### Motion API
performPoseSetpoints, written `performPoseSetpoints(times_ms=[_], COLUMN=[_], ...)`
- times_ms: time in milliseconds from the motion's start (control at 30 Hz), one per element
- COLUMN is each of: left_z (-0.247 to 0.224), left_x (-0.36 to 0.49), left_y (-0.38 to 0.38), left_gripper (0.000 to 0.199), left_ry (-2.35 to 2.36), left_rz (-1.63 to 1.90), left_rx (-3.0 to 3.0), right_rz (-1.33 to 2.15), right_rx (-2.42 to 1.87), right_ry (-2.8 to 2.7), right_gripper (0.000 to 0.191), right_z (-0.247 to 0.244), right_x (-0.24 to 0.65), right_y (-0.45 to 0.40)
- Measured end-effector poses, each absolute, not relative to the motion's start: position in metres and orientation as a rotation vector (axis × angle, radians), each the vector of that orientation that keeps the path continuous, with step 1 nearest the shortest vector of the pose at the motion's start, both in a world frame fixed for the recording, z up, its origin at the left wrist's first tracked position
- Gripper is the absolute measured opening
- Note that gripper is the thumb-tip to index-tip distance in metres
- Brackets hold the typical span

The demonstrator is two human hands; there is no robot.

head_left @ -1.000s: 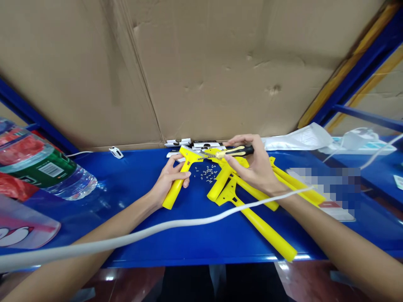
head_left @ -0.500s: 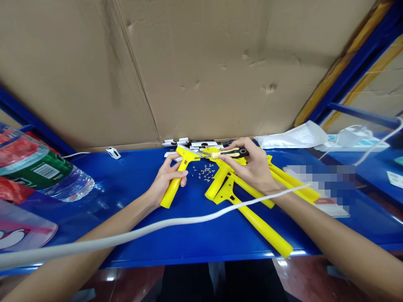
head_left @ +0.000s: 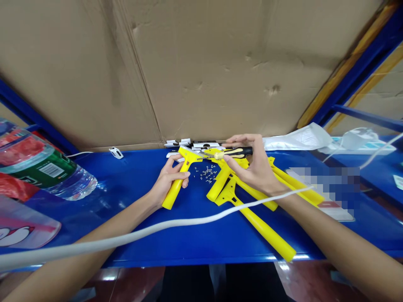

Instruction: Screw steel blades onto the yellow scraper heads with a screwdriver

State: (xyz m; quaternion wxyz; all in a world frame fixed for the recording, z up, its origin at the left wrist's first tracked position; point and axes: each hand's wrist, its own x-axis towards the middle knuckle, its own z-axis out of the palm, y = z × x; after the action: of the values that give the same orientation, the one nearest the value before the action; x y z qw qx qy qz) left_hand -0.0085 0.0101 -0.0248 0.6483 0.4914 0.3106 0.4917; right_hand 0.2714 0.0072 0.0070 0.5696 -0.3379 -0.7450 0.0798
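My left hand [head_left: 168,180] is closed round the handle of a yellow scraper [head_left: 176,186], its flat head pointing up and away from me. In my right hand [head_left: 256,170] lies a screwdriver [head_left: 237,153] with a black and cream handle. Its shaft points left, and the tip meets the side of the scraper's head. The thumb rests along the handle while the other fingers are raised and loosened behind it. Below the shaft, several small screws [head_left: 208,173] lie scattered on the blue shelf [head_left: 185,239]. Several more yellow scrapers [head_left: 261,228] lie piled under and beside my right hand.
White and black packets [head_left: 178,143] lie along the cardboard wall [head_left: 201,84]. A large bottle [head_left: 47,163] and a clear plastic container [head_left: 28,226] stand at left. A white cable [head_left: 176,221] crosses over both forearms. At right are a white plastic bag [head_left: 296,138] and a flat pale item [head_left: 333,207].
My right hand's fingers have lifted and loosened from round the screwdriver handle. The tip stays at the scraper's head, and my left hand keeps its hold. The whole view has shifted slightly.
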Motion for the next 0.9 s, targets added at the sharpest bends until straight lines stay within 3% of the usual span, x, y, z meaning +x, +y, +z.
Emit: performPoseSetpoints(times_ms=[167, 367, 500, 667, 900], left_z=[-0.0265, -0.0256, -0.0255, -0.0255, -0.0259], left_x=[-0.0098, -0.0100, -0.0102, -0.0103, -0.0103], left_y=[0.0112, 0.0116, 0.0115, 0.0120, 0.0124], left_gripper=[0.065, 0.067, 0.066, 0.067, 0.067], left_ry=[0.708, 0.731, 0.724, 0.723, 0.728], left_rz=[1.108, 1.113, 1.115, 1.105, 1.108], left_rx=[1.115, 1.094, 1.090, 1.108, 1.106], right_rz=[0.115, 0.155, 0.094, 0.166, 0.108], right_rx=[-0.854, -0.786, -0.832, -0.792, -0.887], right_ry=[-1.749, -1.832, -1.798, -1.847, -1.790], right_gripper=[0.026, 0.030, 0.022, 0.034, 0.028], right_z=[0.0085, 0.0088, 0.0087, 0.0101, 0.0073], right_x=[0.2730, 0.2736, 0.2726, 0.2745, 0.2759], right_y=[0.0071, 0.0078, 0.0072, 0.0069, 0.0098])
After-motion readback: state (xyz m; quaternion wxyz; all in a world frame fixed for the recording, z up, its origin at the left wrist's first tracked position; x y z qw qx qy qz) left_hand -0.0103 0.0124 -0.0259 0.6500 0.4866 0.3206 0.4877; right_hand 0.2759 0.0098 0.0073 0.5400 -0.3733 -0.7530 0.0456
